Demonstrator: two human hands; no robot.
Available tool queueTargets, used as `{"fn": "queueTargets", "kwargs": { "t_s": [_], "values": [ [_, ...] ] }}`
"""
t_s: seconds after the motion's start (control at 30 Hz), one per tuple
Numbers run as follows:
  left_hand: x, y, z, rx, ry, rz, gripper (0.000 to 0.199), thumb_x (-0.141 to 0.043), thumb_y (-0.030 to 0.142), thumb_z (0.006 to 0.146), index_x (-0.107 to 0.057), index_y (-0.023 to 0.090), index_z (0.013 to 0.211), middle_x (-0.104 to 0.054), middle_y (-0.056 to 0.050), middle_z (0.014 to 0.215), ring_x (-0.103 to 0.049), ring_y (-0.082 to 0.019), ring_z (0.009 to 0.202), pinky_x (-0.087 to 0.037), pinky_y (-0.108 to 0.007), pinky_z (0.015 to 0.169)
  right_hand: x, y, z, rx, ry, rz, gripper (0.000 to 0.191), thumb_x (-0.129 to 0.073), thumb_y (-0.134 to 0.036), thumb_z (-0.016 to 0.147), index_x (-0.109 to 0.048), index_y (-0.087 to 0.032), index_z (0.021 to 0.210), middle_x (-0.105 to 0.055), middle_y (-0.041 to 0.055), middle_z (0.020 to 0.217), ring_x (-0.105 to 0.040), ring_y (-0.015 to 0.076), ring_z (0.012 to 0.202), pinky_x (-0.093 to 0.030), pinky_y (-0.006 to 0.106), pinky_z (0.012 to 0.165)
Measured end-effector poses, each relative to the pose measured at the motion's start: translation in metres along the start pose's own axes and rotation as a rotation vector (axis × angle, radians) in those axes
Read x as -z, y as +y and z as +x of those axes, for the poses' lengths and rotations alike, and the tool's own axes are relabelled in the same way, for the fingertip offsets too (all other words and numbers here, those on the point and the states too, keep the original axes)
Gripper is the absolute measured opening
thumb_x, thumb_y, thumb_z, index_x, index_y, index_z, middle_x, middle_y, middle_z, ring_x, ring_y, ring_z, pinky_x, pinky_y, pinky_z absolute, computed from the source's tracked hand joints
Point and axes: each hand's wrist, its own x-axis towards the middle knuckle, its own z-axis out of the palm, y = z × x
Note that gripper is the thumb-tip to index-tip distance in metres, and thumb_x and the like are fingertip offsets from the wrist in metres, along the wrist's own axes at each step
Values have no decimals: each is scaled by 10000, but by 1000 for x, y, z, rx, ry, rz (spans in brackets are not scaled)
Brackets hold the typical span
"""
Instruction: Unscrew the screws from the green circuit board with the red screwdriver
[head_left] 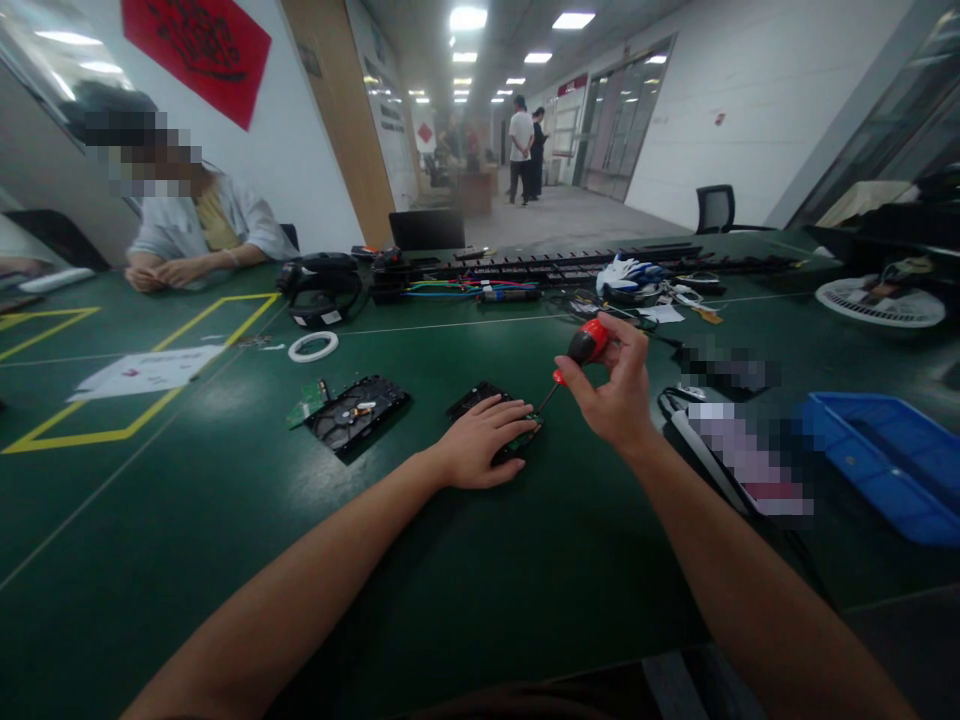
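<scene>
A black device with a green circuit board point(529, 432) lies on the green table point(420, 610). My left hand point(486, 440) rests flat over it with fingers spread, covering much of it. In my right hand point(616, 385) is a red and black screwdriver point(585, 345), gripped by its handle, with its shaft slanting down to the right edge of the device. Whether the tip sits in a screw is too small to tell. To the left lies an opened black drive casing point(358, 412), beside a separate green circuit board point(307, 405).
A blue tray point(885, 460) and a dark-edged device point(720, 450) lie at the right. White tape roll point(313, 347), headset point(319, 290), cables and white-blue gloves point(630, 275) are farther back. A person point(202, 225) sits at the far left, hands on the table.
</scene>
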Motion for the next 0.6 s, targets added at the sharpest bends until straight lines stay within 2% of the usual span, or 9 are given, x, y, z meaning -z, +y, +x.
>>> {"fn": "queueTargets", "kwargs": {
  "t_s": [0.1,0.23,0.37,0.47,0.53,0.6],
  "values": [
    [0,1,1,2,1,-9,706,-643,503,997,-469,258,1636,-446,-122,1729,-407,-332,1622,-225,-608,1371,-1,-2,-2,3,-35,23,664,-704,-310,979,-424,-335,1581,-597,147,1432,-745,307,1050,-696,571,904],
    [0,0,1,6,-5,-8,707,-641,506,998,-465,263,1638,-441,-120,1733,-404,-329,1623,-225,-608,1371,-3,-1,-1,-75,-47,165,667,-709,-313,989,-380,-332,1569,-547,153,1527,-787,253,1026,-713,502,916],
    [0,0,1,3,-5,-6,709,-650,508,994,-476,251,1632,-451,-130,1725,-409,-338,1620,-228,-607,1369,-1,3,2,-88,-10,141,739,-850,-375,893,-436,-334,1504,-649,94,1313,-765,225,917,-716,437,800],
    [1,1,1,0,2,-7,711,-653,497,989,-475,250,1632,-460,-131,1719,-418,-343,1614,-236,-616,1364,0,2,2,-42,4,106,722,-857,-382,887,-471,-330,1495,-671,56,1149,-739,218,827,-699,431,740],
    [0,1,1,0,7,-5,696,-645,491,994,-483,246,1624,-457,-131,1721,-417,-340,1615,-239,-613,1364,0,2,1,-19,-16,87,677,-783,-360,944,-458,-324,1536,-680,77,1183,-755,238,883,-704,457,789],
    [0,1,1,-1,7,-2,689,-638,495,998,-485,245,1621,-452,-129,1725,-414,-333,1617,-235,-607,1367,-1,2,0,-24,-45,105,664,-697,-328,994,-408,-317,1592,-667,118,1310,-781,260,979,-708,481,859]
  ]
}}
